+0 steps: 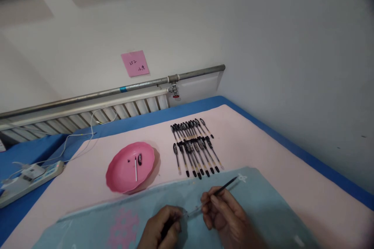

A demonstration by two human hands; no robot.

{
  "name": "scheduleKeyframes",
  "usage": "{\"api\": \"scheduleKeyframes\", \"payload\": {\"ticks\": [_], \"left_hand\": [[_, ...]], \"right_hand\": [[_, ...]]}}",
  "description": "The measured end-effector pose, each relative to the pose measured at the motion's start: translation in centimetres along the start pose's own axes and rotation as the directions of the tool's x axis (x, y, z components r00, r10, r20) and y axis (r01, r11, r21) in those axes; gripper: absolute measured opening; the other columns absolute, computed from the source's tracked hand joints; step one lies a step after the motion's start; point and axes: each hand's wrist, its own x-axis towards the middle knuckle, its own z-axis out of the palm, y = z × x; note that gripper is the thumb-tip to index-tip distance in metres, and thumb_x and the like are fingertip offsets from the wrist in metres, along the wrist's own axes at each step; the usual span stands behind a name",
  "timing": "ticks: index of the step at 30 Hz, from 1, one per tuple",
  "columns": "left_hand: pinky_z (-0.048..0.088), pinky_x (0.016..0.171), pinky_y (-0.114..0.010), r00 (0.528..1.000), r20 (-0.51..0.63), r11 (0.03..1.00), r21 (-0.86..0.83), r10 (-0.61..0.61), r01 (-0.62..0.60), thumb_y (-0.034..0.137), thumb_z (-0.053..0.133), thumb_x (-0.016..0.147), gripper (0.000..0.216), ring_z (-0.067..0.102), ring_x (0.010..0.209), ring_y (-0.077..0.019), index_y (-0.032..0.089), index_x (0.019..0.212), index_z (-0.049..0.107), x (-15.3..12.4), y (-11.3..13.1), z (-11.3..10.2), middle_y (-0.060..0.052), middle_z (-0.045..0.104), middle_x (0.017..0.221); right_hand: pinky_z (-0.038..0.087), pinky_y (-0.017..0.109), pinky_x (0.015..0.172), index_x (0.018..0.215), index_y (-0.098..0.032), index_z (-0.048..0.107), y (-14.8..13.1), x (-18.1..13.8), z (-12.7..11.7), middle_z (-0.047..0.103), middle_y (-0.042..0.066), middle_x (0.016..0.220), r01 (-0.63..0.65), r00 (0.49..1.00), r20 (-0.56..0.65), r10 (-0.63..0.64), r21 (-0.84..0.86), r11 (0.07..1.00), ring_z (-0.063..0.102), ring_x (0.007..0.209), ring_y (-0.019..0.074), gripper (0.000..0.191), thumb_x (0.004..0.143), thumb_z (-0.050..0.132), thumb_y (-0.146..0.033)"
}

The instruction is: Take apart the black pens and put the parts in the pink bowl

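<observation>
My right hand (223, 214) pinches a pen refill (226, 185), whose dark length points up and right past my fingers. A thin clear piece (194, 211) runs from my right fingertips down-left to my left hand (165, 225). The left fingers are curled closed at the far end of that piece; what they grip is mostly hidden by them. Beyond my hands lie several black-capped pens (195, 151) in two rows. Left of them stands a pink bowl (115, 167) holding a white stick-like part (136, 169), a black pen cap (140, 159) and a tiny dark bit.
A blue-green cloth (87, 218) lies under my hands on a pink table cover (263, 155). At left is a power strip (49, 173) with plugs and white cables. A radiator (140, 105) and a pipe (152, 82) line the wall behind the table.
</observation>
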Motion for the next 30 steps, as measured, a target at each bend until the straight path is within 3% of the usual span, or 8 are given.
{"api": "scheduleKeyframes", "payload": {"ticks": [5,11,19,24,27,30], "left_hand": [[0.036,0.062,-0.023,1.000,0.001,1.000,-0.009,-0.015,0.015,0.035,0.044,0.083,0.021,0.045,0.066,-0.0144,0.018,0.085,0.056,-0.01,-0.01,0.01,-0.001,0.052,0.071],[0.035,0.063,-0.023,1.000,-0.003,0.999,-0.030,-0.016,0.016,0.037,0.043,0.083,0.023,0.044,0.067,-0.0149,0.018,0.084,0.056,-0.03,0.06,-0.09,-0.001,0.052,0.072],[0.032,0.061,-0.023,0.998,0.016,0.997,-0.053,-0.055,0.056,0.038,0.042,0.083,0.022,0.040,0.065,-0.0138,0.018,0.078,0.051,0.01,0.52,-0.17,0.001,0.046,0.068],[0.030,0.059,-0.023,0.999,0.017,0.998,-0.048,-0.049,0.050,0.038,0.044,0.083,0.022,0.038,0.063,-0.0133,0.018,0.078,0.052,0.11,0.60,-0.11,0.002,0.044,0.066],[0.030,0.059,-0.023,0.998,0.016,0.994,-0.093,-0.058,0.060,0.039,0.045,0.083,0.022,0.037,0.063,-0.0130,0.019,0.078,0.052,0.18,0.75,-0.05,0.002,0.043,0.067],[0.031,0.061,-0.023,0.997,0.030,0.984,-0.164,-0.065,0.069,0.041,0.045,0.083,0.024,0.038,0.065,-0.0131,0.019,0.078,0.051,0.30,0.84,0.05,0.002,0.043,0.068]], "right_hand": [[0.042,0.026,0.050,0.079,-0.020,0.059,-0.06,-0.19,-0.13,0.062,0.003,0.077,0.043,0.999,0.017,-0.042,-0.060,0.997,0.056,0.064,0.0163,0.014,0.077,0.066,-0.033],[0.040,0.027,0.056,0.081,-0.020,0.061,-0.15,-0.46,-0.21,0.061,0.001,0.069,0.118,0.993,0.041,-0.111,-0.305,0.945,0.051,0.057,0.0140,0.017,0.084,0.056,-0.036],[0.038,0.025,0.053,0.077,-0.020,0.062,-0.34,-0.35,-0.15,0.058,0.000,0.065,0.119,0.993,0.033,-0.114,-0.311,0.943,0.048,0.055,0.0136,0.017,0.080,0.060,-0.037],[0.037,0.024,0.053,0.078,-0.020,0.062,0.00,-0.48,-0.30,0.057,-0.001,0.061,0.081,0.996,0.068,-0.058,-0.420,0.904,0.048,0.053,0.0132,0.018,0.080,0.060,-0.038],[0.037,0.024,0.053,0.079,-0.021,0.065,0.43,-0.44,-0.35,0.058,-0.001,0.065,0.105,0.992,0.108,-0.060,-0.484,0.869,0.047,0.053,0.0125,0.020,0.076,0.064,-0.040],[0.038,0.024,0.051,0.088,-0.021,0.065,0.53,-0.36,-0.24,0.059,0.000,0.067,0.114,0.992,0.098,-0.079,-0.441,0.890,0.048,0.053,0.0128,0.027,0.076,0.064,-0.045]]}}
